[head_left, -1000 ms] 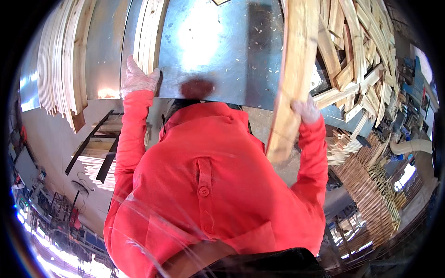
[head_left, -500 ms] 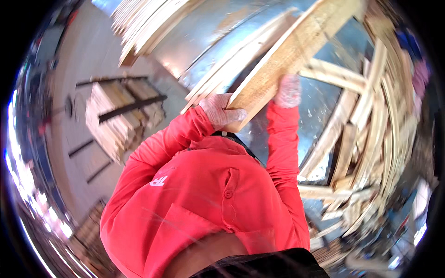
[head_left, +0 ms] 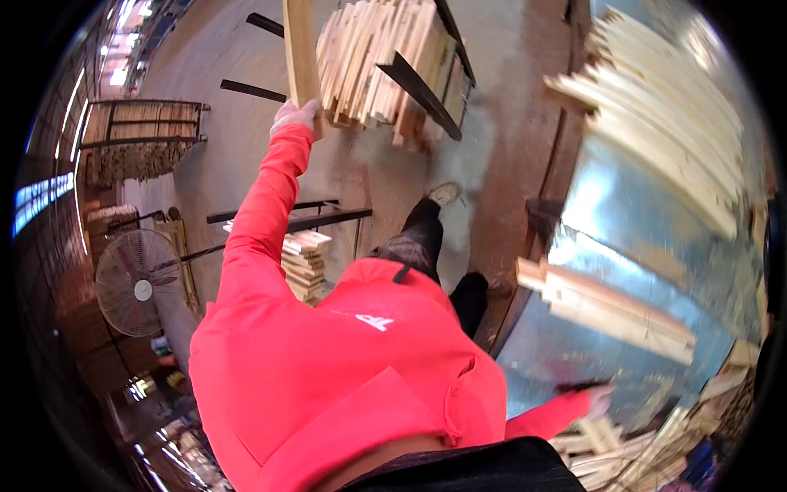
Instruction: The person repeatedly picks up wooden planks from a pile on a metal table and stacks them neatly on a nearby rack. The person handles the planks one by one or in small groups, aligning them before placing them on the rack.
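Left hand: gloved, arm raised, fingers closed round a plank held upright, just beside the stack on a dark rack. Right hand: low at the right, blurred, near the scrap wood by the metal table; finger state cannot be told. Second board bundle on the table. Fan at left, floor below
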Motion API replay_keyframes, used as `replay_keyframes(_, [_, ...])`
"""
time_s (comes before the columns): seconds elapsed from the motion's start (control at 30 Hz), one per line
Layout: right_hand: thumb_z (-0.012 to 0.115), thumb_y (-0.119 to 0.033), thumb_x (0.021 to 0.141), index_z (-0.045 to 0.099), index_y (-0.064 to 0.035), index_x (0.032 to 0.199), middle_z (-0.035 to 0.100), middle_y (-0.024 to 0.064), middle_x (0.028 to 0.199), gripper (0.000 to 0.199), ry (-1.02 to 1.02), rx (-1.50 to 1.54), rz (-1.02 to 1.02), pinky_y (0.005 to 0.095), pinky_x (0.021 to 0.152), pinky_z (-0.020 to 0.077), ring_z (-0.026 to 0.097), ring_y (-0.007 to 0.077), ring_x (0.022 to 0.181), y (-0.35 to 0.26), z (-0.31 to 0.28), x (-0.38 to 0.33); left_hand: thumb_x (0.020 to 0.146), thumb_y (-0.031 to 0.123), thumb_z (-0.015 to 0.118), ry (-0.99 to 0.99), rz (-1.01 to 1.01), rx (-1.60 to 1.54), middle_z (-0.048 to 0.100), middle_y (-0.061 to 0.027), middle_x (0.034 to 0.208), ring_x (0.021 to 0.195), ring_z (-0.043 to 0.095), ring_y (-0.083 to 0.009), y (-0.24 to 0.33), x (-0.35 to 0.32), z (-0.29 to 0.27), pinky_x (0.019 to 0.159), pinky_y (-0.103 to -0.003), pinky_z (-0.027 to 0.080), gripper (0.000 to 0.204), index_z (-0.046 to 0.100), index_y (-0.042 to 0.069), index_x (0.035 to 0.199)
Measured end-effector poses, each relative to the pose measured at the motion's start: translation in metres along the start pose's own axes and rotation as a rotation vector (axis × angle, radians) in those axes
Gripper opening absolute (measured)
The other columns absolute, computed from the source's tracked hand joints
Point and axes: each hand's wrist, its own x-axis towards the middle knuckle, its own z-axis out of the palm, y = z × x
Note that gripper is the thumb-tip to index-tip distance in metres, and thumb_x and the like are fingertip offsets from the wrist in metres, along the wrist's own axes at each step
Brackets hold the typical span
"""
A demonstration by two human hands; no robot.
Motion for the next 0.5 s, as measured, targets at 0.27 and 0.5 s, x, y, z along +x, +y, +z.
replay_keyframes(0.27, [0.057, -0.037, 0.088, 0.069, -0.0063, 0.098, 0.068, 0.0145, 0.085, 0.035, -0.244, 0.36, -0.17, 0.0462, 0.074, 0.0496, 0.062, 0.0338, 0.081, -0.112, -0.051, -0.126, 0.085, 0.05, 0.056, -0.215, -0.064, 0.202, 0.067, -0.0214, 0.109, 0.104, 0.062, -0.037, -0.107, 0.166, 0.147, 0.092, -0.042, 0.047, 0.06, 0.062, -0.001, 0.114])
replay_keyframes(0.5, [0.066, -0.031, 0.082, 0.067, -0.0098, 0.101, 0.066, 0.0113, 0.084, 0.028, -0.593, 0.692, 0.066, 0.0434, 0.072, 0.0494, 0.061, 0.03, 0.078, -0.066, -0.068, -0.137, 0.095, 0.032, 0.046, -0.39, 0.493, 0.241, 0.055, -0.0194, 0.125, 0.114, 0.053, -0.0323, -0.097, 0.158, 0.286, 0.098, -0.039, 0.042, 0.046, 0.049, 0.006, 0.134])
